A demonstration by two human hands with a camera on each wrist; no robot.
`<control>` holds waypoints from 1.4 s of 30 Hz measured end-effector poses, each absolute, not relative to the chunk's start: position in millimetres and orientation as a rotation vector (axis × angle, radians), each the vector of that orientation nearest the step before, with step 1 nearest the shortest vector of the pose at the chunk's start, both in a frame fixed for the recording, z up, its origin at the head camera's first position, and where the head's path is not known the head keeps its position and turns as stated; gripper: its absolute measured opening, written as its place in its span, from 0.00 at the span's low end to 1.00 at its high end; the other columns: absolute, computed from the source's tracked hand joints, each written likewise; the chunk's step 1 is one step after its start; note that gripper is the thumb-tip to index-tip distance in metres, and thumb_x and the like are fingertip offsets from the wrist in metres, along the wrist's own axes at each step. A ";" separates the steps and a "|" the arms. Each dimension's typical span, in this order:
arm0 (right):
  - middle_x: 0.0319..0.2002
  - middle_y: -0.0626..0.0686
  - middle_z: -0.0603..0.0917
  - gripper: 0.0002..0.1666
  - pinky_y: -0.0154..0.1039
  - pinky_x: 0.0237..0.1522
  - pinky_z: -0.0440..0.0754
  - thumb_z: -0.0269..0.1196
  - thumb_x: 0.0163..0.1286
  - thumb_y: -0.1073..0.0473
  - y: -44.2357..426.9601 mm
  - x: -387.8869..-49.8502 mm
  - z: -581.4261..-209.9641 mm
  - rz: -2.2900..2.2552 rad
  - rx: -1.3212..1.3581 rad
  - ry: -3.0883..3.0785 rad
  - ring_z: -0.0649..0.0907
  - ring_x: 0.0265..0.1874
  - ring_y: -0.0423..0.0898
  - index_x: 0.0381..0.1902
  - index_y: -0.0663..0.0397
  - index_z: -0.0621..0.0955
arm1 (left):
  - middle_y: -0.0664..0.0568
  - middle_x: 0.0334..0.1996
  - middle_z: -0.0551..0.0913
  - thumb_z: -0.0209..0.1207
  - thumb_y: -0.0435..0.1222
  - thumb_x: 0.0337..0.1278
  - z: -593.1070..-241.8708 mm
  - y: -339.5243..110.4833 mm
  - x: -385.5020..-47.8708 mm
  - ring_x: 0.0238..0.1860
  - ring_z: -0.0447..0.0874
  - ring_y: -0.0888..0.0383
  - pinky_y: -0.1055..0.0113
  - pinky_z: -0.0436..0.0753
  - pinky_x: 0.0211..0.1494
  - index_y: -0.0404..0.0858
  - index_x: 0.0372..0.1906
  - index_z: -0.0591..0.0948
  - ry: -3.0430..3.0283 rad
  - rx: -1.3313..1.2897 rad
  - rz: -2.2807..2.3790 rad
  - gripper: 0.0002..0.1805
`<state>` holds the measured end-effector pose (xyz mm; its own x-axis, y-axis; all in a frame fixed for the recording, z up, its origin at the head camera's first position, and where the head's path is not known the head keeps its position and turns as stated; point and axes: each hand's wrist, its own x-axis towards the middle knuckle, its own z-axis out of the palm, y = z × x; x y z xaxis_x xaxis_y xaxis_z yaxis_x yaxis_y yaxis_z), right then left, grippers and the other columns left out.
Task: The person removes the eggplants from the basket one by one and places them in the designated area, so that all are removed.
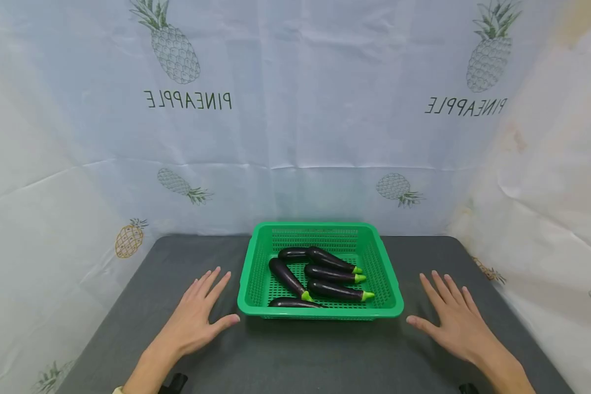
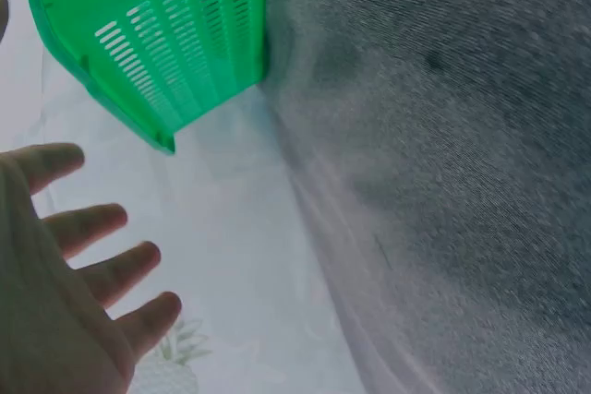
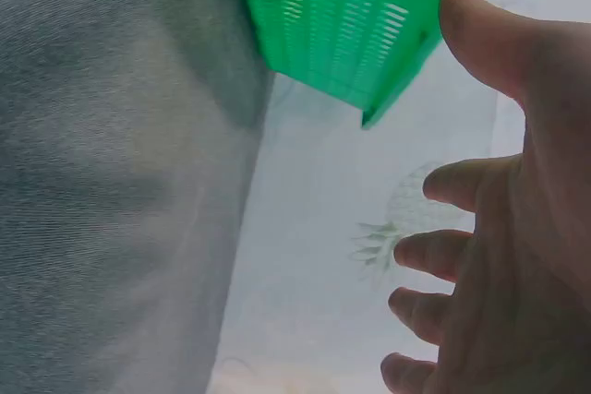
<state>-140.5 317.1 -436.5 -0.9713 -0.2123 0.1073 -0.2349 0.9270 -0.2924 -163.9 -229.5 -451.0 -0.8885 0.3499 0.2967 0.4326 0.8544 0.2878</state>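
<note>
A green plastic basket (image 1: pixel 320 313) with slotted walls stands on the dark table, and several dark purple eggplants (image 1: pixel 336 291) with green stems lie inside it. Its near wall partly hides the frontmost eggplant (image 1: pixel 293 302). To the left of the basket is my left hand (image 1: pixel 195 317), fingers spread, holding nothing. On the other side my right hand (image 1: pixel 455 323) is likewise spread and holds nothing. Both wrist views show the basket's slotted side (image 2: pixel 175 39) beyond the fingers. In the head view a small gap separates each thumb from the basket.
The dark grey table (image 1: pixel 320 361) has rounded far corners. White cloth (image 1: pixel 320 131) printed with pineapples hangs behind it and along both sides. Black straps (image 1: pixel 174 383) show at the wrists.
</note>
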 end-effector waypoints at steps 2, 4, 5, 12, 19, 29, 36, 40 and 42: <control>0.80 0.68 0.45 0.58 0.64 0.71 0.24 0.60 0.71 0.32 315.9 -140.8 -433.1 0.473 0.366 -3.002 0.41 0.78 0.68 0.83 0.52 0.47 | 0.41 0.79 0.57 0.61 0.60 0.64 -451.5 -228.3 -165.0 0.76 0.57 0.36 0.35 0.58 0.71 0.46 0.81 0.59 -2.774 -0.610 -0.522 0.47; 0.80 0.67 0.44 0.57 0.65 0.72 0.25 0.60 0.72 0.33 314.6 -141.5 -429.0 0.475 0.385 -2.989 0.41 0.79 0.67 0.83 0.52 0.47 | 0.41 0.78 0.58 0.61 0.59 0.65 -451.8 -226.5 -166.2 0.75 0.59 0.36 0.34 0.61 0.69 0.48 0.81 0.59 -2.754 -0.618 -0.534 0.45; 0.80 0.67 0.44 0.57 0.64 0.72 0.25 0.60 0.72 0.33 313.6 -141.9 -426.7 0.478 0.397 -2.980 0.41 0.79 0.66 0.83 0.52 0.47 | 0.41 0.78 0.58 0.61 0.58 0.66 -452.1 -225.5 -167.0 0.74 0.60 0.36 0.34 0.62 0.68 0.48 0.81 0.59 -2.742 -0.620 -0.547 0.44; 0.79 0.66 0.54 0.54 0.60 0.76 0.34 0.61 0.71 0.32 301.0 -146.5 -411.4 0.455 0.435 -2.899 0.49 0.78 0.66 0.82 0.50 0.54 | 0.42 0.76 0.62 0.60 0.54 0.69 -450.1 -215.9 -171.3 0.71 0.65 0.36 0.33 0.66 0.64 0.48 0.80 0.61 -2.690 -0.589 -0.630 0.40; 0.75 0.68 0.61 0.51 0.65 0.73 0.50 0.63 0.70 0.33 286.1 -153.4 -401.3 0.472 0.461 -2.860 0.57 0.75 0.68 0.78 0.56 0.64 | 0.43 0.76 0.62 0.56 0.54 0.72 -446.9 -203.1 -176.8 0.73 0.63 0.37 0.30 0.67 0.62 0.47 0.80 0.62 -2.713 -0.529 -0.773 0.37; 0.73 0.62 0.68 0.46 0.71 0.62 0.65 0.64 0.68 0.33 261.9 -163.0 -395.6 0.524 0.528 -2.796 0.65 0.72 0.66 0.75 0.52 0.70 | 0.43 0.77 0.59 0.55 0.55 0.73 -451.8 -193.0 -186.2 0.73 0.63 0.35 0.29 0.68 0.61 0.51 0.80 0.60 -2.740 -0.487 -1.001 0.37; 0.71 0.62 0.71 0.45 0.69 0.58 0.72 0.64 0.69 0.32 248.6 -169.1 -394.4 0.520 0.569 -2.804 0.72 0.67 0.66 0.74 0.52 0.71 | 0.45 0.75 0.63 0.56 0.54 0.73 -457.2 -188.0 -190.3 0.72 0.66 0.40 0.32 0.69 0.62 0.50 0.79 0.63 -2.711 -0.469 -1.096 0.36; 0.70 0.61 0.72 0.45 0.69 0.57 0.73 0.63 0.68 0.31 241.8 -172.3 -395.5 0.523 0.591 -2.819 0.73 0.67 0.65 0.74 0.51 0.72 | 0.45 0.75 0.63 0.55 0.53 0.73 -460.9 -185.4 -191.4 0.72 0.66 0.40 0.33 0.69 0.63 0.50 0.80 0.62 -2.715 -0.449 -1.145 0.35; 0.70 0.60 0.72 0.45 0.69 0.57 0.73 0.63 0.69 0.31 238.7 -174.5 -396.1 0.530 0.606 -2.822 0.73 0.67 0.65 0.74 0.50 0.72 | 0.45 0.75 0.63 0.55 0.53 0.74 -462.7 -183.9 -192.2 0.70 0.68 0.40 0.35 0.70 0.63 0.50 0.80 0.62 -2.714 -0.445 -1.172 0.35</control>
<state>-174.5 238.7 -396.1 -0.8943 -0.3556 0.2715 -0.4299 0.8511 -0.3014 -192.2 -183.9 -462.7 -0.9445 0.2093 0.2534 0.3279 0.6502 0.6853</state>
